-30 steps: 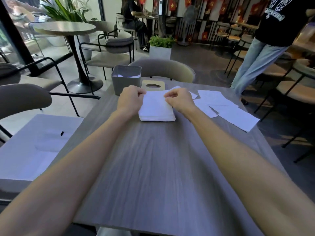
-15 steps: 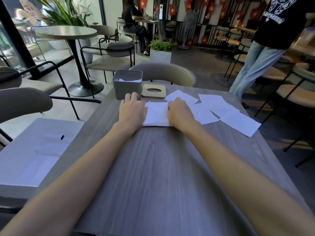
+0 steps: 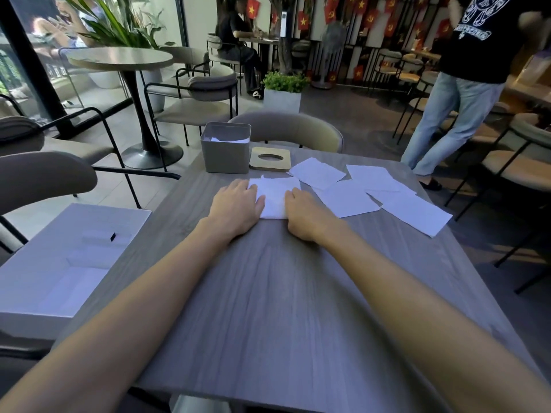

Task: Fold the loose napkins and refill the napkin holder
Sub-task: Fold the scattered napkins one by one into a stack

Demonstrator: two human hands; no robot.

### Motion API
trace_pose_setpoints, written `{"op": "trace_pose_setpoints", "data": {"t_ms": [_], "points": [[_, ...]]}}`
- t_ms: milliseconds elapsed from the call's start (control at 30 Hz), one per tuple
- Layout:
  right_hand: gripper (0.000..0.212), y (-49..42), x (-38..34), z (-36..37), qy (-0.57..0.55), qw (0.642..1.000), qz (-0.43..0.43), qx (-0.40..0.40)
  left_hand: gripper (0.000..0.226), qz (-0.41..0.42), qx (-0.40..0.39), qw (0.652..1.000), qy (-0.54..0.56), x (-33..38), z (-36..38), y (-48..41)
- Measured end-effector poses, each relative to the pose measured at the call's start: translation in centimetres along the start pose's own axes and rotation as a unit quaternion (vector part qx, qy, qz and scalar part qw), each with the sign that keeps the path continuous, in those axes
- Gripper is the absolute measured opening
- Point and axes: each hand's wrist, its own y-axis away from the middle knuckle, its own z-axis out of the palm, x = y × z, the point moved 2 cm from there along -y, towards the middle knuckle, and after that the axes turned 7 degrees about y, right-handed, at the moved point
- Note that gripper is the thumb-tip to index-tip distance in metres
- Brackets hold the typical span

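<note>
A grey wood-grain surface (image 3: 268, 308) in a café, with chairs and a round table (image 3: 119, 58) beyond. The forearms cross its wide near half. A white tray (image 3: 38, 293) sits off the left edge, and a standing person (image 3: 459, 93) is past the far right corner. The folded napkin (image 3: 275, 198) lies between the hands. The left hand (image 3: 237, 205) rests flat on its left edge, while the right hand (image 3: 301, 214) touches its right edge with fingers bent — pinching or not, I cannot tell. The napkin holder (image 3: 225, 153) stands just behind, a wooden lid (image 3: 269, 158) beside it and loose napkins (image 3: 351, 198) to the right.
</note>
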Motion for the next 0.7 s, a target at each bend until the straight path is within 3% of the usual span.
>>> {"op": "trace_pose_setpoints", "data": {"t_ms": [100,200,300,333,433,567,700], "points": [[0.015,1.3,2.3,-0.9,-0.026,0.999,0.016,-0.015,0.041,0.025,0.037,0.999,-0.026,1.9,-0.9,-0.3],[0.017,2.6,5.8,-1.0,-0.067,0.995,0.074,0.011,0.038,0.057,0.06,0.996,0.02,5.5,-1.1,-0.9],[0.012,3.9,8.7,-0.3,-0.067,0.99,0.122,0.019,0.036,0.079,0.027,0.994,0.076,9.3,-0.4,-1.4],[0.02,4.3,9.3,-0.1,-0.063,0.99,0.127,0.016,0.036,0.087,0.008,0.993,0.083,10.4,0.3,-1.5],[0.035,5.5,10.2,0.5,-0.081,0.99,0.109,0.023,0.034,0.098,-0.031,0.992,0.069,12.5,2.4,-1.5],[0.041,7.0,10.3,1.3,-0.09,0.993,0.071,0.026,0.03,0.092,-0.006,0.99,0.104,12.5,3.9,-1.0],[0.033,7.7,10.8,1.6,-0.123,0.988,0.052,0.078,0.027,0.126,0.02,0.985,0.116,12.1,3.7,-0.5]]}}
